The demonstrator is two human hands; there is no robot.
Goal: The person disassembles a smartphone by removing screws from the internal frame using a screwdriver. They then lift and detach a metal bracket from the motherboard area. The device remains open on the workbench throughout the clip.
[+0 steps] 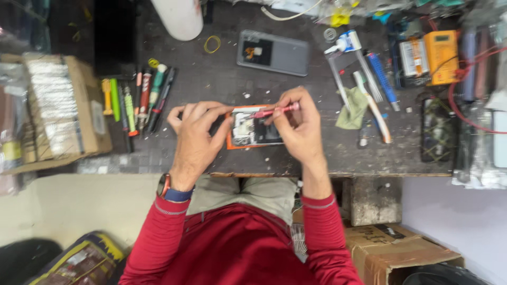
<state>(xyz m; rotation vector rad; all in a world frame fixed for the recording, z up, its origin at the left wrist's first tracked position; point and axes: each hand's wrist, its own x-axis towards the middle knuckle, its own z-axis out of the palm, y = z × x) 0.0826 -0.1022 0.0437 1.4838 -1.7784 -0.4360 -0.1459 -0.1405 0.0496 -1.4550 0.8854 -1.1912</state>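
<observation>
An opened phone with an orange frame lies on the dark workbench, its inner parts showing. My left hand rests on the phone's left end and holds it down. My right hand grips a thin pink screwdriver, whose tip points left onto the phone's inside. Both my sleeves are red, and a watch with a blue strap sits on my left wrist.
A row of screwdrivers and tweezers lies left of the phone. A grey phone back sits behind it. To the right are a green cloth, a toothbrush, a yellow multimeter, another phone. Cardboard boxes stand at left.
</observation>
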